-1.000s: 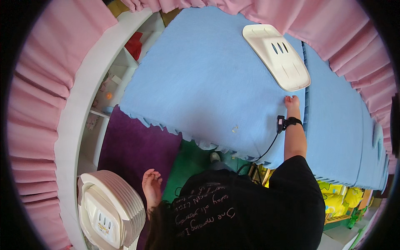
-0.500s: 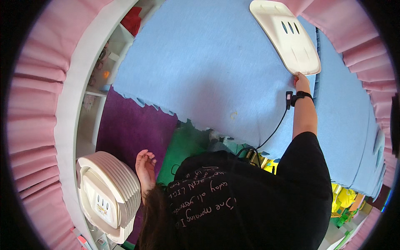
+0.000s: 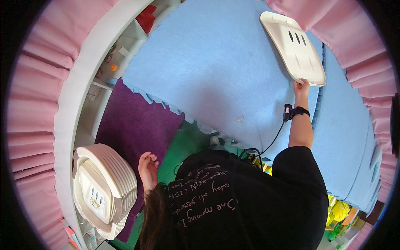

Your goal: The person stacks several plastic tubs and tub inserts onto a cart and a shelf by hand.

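My right hand grips the near end of a long cream plastic panel with rounded corners, a raised rim and three dark slots. The panel slants across the far right of the blue cloth; whether it rests there or is held slightly up I cannot tell. Bent loosely, with nothing in it, my left hand hangs at the lower left with its fingers a little apart. Beside it stands a stack of nested cream plastic pieces, the front one showing similar slots.
White shelving with small items runs along the left, under pink pleated curtains. Purple and green floor covering lies below the cloth's scalloped edge. A cable runs from the black wristband on my right arm.
My right hand and the cream panel have shifted slightly nearer and to the right in the picture. The whole view has turned a little; my left hand stays empty.
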A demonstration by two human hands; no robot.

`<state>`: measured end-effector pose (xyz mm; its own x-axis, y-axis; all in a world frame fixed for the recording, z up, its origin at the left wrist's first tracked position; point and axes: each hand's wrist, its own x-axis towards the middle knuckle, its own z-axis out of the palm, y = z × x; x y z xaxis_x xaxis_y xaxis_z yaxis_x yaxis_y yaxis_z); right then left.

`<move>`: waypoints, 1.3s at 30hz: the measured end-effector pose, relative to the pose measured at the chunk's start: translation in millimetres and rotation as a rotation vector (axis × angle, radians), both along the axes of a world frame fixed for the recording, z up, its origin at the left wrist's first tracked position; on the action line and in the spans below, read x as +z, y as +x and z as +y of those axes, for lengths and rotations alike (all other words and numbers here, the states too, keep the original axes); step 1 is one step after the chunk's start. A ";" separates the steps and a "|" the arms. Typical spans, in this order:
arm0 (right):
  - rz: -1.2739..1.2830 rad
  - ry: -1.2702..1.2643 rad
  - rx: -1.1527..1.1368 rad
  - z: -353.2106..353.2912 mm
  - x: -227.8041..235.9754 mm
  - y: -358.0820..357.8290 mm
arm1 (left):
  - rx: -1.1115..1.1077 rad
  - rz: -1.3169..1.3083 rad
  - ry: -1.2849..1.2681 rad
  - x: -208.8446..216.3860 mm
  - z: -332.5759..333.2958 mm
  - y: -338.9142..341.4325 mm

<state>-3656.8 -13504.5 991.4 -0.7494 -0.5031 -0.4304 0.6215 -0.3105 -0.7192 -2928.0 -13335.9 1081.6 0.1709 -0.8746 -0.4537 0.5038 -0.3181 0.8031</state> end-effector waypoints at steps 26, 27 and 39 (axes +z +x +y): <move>1.956 0.258 0.538 28.5 158.9 304.4 | -0.108 0.120 -0.057 -28.2 7.2 55.7; 2.047 0.351 0.568 35.4 144.9 324.8 | -0.108 0.125 -0.057 -26.8 7.0 54.2; 2.201 0.045 1.067 85.5 92.0 456.9 | -0.329 0.030 0.072 -31.4 9.5 39.3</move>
